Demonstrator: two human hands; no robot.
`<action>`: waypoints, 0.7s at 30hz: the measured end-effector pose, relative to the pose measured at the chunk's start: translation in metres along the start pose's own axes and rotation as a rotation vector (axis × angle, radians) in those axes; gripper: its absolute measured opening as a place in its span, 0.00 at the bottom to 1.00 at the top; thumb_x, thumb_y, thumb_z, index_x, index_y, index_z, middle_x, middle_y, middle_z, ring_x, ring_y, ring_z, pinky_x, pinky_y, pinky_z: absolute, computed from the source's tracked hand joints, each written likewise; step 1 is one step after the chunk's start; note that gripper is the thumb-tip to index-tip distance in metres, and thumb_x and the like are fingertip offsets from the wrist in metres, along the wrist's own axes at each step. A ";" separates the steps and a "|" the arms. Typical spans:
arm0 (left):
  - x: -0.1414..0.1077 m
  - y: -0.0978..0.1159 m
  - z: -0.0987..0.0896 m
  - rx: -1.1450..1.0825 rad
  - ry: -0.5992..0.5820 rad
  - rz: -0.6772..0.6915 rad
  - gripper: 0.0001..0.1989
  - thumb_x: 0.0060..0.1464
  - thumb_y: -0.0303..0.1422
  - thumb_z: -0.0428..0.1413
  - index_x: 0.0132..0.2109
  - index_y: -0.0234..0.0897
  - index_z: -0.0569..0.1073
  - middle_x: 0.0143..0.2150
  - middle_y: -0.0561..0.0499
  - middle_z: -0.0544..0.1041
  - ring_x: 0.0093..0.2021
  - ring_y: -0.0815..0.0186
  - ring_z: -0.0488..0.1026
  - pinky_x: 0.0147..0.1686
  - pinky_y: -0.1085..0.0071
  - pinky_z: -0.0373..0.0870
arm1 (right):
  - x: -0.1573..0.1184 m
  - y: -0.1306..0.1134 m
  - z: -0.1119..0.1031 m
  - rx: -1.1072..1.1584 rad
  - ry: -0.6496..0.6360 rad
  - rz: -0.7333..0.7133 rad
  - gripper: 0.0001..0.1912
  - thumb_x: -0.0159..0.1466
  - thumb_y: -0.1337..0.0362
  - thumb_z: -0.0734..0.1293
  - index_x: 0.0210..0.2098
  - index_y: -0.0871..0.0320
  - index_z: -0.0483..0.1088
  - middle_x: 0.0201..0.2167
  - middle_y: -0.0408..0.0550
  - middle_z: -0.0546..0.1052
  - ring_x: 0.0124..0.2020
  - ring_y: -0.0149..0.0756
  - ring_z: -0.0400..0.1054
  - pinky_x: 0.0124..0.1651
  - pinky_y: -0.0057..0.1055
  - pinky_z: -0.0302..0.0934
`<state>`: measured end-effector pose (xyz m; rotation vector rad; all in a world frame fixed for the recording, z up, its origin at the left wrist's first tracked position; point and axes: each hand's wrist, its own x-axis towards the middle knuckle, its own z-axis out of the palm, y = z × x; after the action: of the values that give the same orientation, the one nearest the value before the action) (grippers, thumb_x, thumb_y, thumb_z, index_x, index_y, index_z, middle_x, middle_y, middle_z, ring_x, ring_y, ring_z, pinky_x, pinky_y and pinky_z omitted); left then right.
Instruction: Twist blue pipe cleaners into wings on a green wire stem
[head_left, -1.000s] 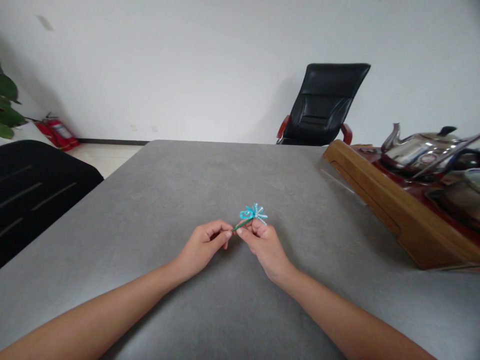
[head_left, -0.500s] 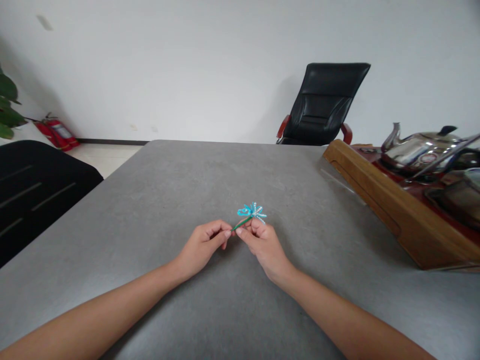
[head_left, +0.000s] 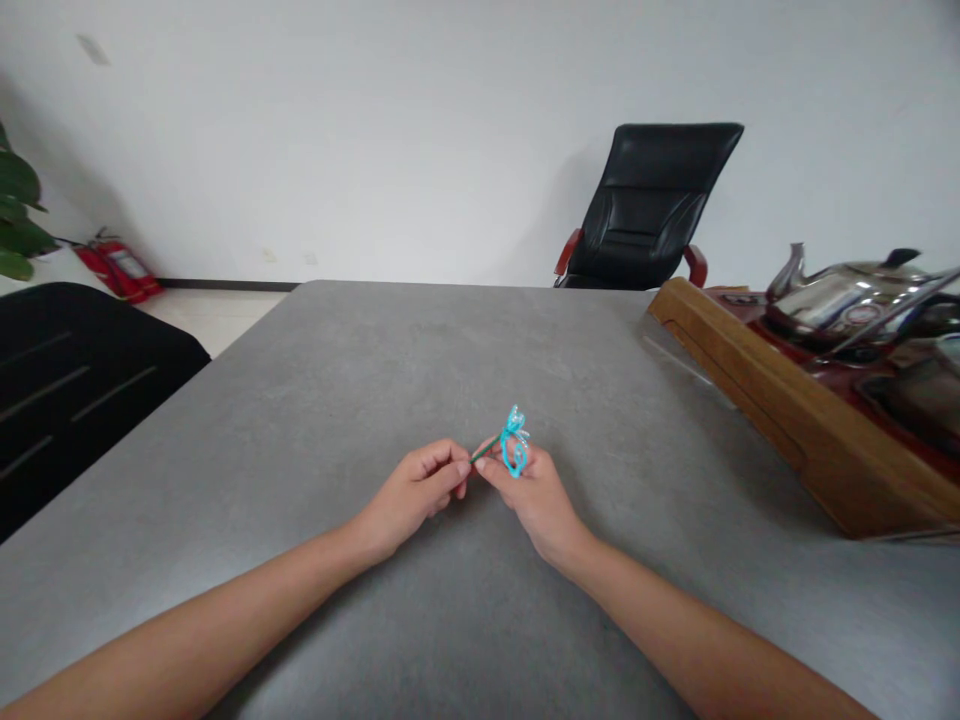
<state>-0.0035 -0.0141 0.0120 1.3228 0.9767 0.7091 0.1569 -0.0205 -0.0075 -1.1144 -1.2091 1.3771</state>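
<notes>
A small artificial flower is held just above the grey table, its light-blue beaded head over the fingers of my right hand. Its thin green stem slants down to the left. My left hand is closed, pinching the stem's lower end between thumb and forefinger. Thumb and fingers of my right hand also close on the stem, a little nearer the head. The two hands almost meet at the fingertips. Part of the stem is hidden by the fingers.
On the right stands a wooden-edged tea tray carrying a steel kettle. A black office chair is beyond the table, another black chair at the left. Red fire extinguishers and a plant are at the far left.
The flower has turned about its stem: its petals were spread toward the upper right, and now a blue loop hangs down in front of the right hand. Both hands have barely shifted.
</notes>
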 end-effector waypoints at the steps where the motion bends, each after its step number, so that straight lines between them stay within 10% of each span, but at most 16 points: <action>1: 0.000 0.001 0.002 -0.023 0.009 -0.007 0.16 0.56 0.44 0.53 0.31 0.34 0.65 0.23 0.58 0.62 0.19 0.76 0.50 0.18 0.79 0.47 | 0.000 0.000 0.000 -0.010 0.012 -0.010 0.09 0.57 0.59 0.67 0.26 0.59 0.68 0.18 0.37 0.59 0.19 0.25 0.46 0.22 0.26 0.41; 21: 0.005 0.023 0.008 -0.462 0.041 -0.070 0.14 0.53 0.39 0.59 0.41 0.32 0.73 0.20 0.60 0.53 0.19 0.77 0.47 0.18 0.78 0.41 | -0.007 -0.027 -0.001 0.325 -0.063 0.210 0.16 0.51 0.57 0.72 0.23 0.59 0.63 0.12 0.30 0.51 0.14 0.20 0.37 0.17 0.26 0.31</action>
<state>0.0084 -0.0096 0.0340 0.8689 0.8236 0.8505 0.1612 -0.0255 0.0198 -0.9918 -0.8874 1.7097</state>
